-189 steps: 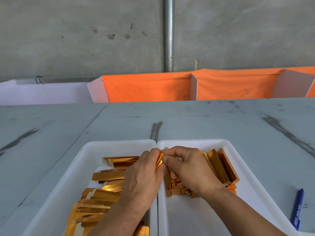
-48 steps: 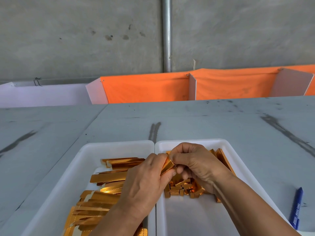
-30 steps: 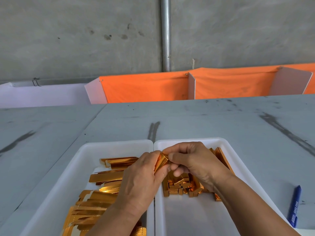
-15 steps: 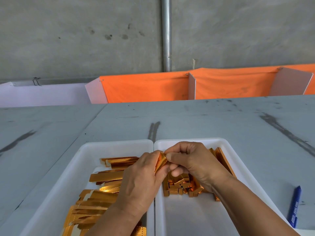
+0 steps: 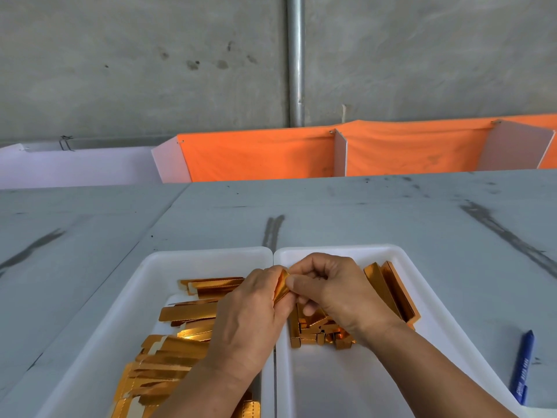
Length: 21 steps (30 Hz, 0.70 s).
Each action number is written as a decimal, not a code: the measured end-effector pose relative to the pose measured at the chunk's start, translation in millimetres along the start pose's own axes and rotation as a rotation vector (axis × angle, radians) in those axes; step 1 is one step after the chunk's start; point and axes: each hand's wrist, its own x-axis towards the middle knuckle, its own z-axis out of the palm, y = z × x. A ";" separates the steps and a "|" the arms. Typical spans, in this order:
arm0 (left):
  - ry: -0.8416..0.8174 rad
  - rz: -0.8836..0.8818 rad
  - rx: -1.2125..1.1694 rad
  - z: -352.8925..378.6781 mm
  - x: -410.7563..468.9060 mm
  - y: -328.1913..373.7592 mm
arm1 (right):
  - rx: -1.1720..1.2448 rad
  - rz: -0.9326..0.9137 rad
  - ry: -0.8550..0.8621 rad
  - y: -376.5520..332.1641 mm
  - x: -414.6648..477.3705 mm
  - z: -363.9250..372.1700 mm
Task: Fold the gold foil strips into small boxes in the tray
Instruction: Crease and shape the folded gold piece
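Two white trays sit side by side at the table's near edge. The left tray [image 5: 144, 285] holds several flat gold foil strips [image 5: 187, 312]. The right tray [image 5: 422, 285] holds a heap of small folded gold boxes [image 5: 316, 333] and longer folded pieces [image 5: 391, 291] leaning by its right wall. My left hand [image 5: 250, 315] and my right hand [image 5: 334, 291] meet above the seam between the trays, both pinching one partly folded gold strip [image 5: 281, 286] between thumbs and fingers. Most of that strip is hidden by my fingers.
A blue pen [image 5: 523, 366] lies on the grey table [image 5: 361, 212] right of the right tray. Orange cloth panels with white dividers [image 5: 340, 152] stand along the table's far edge. A concrete wall with a metal pipe [image 5: 295, 61] rises behind.
Both hands have stayed together over the tray seam, working the same gold strip. The strip's visible end has shifted slightly between the fingers; the right hand has risen a little.
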 end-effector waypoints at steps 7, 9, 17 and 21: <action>0.033 0.005 -0.004 -0.4 0.4 2.6 | 0.015 -0.046 0.057 3.1 1.0 4.9; 0.027 0.007 0.005 -0.2 -0.3 3.6 | 0.017 -0.042 0.071 4.0 1.4 5.5; -0.006 -0.041 -0.179 1.9 -1.1 4.1 | 0.147 -0.075 0.090 0.6 2.1 2.3; 0.000 -0.049 -0.165 1.8 -1.2 4.0 | 0.130 -0.098 0.040 1.5 1.9 4.9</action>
